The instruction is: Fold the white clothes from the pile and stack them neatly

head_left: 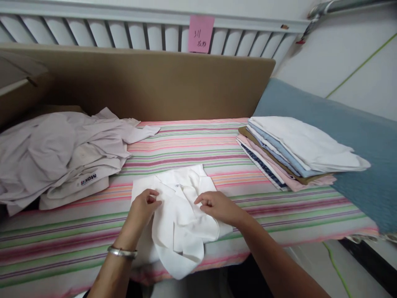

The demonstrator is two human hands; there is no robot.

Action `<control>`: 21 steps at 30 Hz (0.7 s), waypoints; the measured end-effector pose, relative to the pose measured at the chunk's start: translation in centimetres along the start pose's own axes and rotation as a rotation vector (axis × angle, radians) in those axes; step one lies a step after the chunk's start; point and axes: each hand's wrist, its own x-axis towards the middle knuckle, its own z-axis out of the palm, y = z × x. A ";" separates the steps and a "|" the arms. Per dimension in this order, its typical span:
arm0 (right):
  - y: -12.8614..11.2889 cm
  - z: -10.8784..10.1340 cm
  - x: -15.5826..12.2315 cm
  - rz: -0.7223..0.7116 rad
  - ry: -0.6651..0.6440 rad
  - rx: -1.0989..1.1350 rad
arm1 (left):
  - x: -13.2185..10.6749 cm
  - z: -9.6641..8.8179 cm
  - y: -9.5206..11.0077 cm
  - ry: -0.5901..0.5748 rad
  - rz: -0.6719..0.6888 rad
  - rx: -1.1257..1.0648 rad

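Note:
A white garment (181, 215), probably a shirt, lies crumpled in front of me at the near edge of the bed, part of it hanging over the edge. My left hand (144, 207) is over its left side, thumb and fingers curved with a gap between them. Over the right side is my right hand (218, 207), its index finger reaching out and the others bent, with nothing visible in the fingers. Both hands are close to the cloth; whether the fingertips touch it is hard to tell.
Left lies a heap of pale shirts (62, 149). A stack of folded clothes (297, 145), white on top, sits at the right. Striped cloth (186, 140) covers the surface; a brown board (161, 82) stands behind, before a white radiator (136, 35) with a pink note (201, 34).

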 end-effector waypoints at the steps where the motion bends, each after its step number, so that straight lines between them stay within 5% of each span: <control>1: 0.0 0.0 0.0 -0.005 -0.022 -0.006 | -0.2 -0.2 0.3 -0.034 -0.005 -0.079; 5: 0.0 -0.1 0.2 -0.026 -0.092 0.019 | -0.5 -0.9 1.3 -0.080 -0.001 -0.175; 10: 0.0 0.0 0.5 -0.073 -0.087 0.096 | -0.1 0.2 1.3 0.368 0.216 0.173; 13: -0.8 0.2 0.4 -0.201 0.018 0.107 | -0.5 2.1 1.7 0.247 0.300 0.108; 16: -2.0 0.8 0.4 -0.344 0.065 0.090 | -0.9 3.4 2.0 0.092 0.237 0.015; 21: -2.9 2.3 0.5 -0.519 -0.051 0.032 | -0.8 3.7 1.8 0.154 0.215 0.096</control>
